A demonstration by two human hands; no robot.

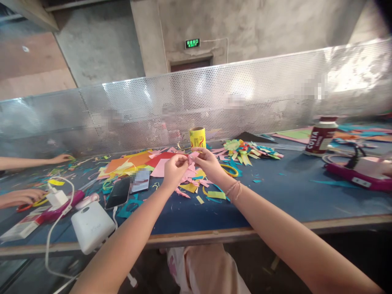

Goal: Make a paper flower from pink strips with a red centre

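Note:
Between my two hands is a small piece of pink paper, pinched from both sides above the table. My left hand has its thumb and forefinger closed on the paper's left side. From the right, my right hand grips the same piece with its fingertips. How the paper is folded is too small to make out. Beneath the hands lie pink and yellow paper scraps. Just behind them stands a yellow tape roll on its end, and yellow-handled scissors rest beside my right wrist.
Coloured paper sheets, two phones and a white power bank with cables lie left. Another person's hands work at far left. Right are paper strips, a bottle and a purple power strip. A perforated metal panel stands behind.

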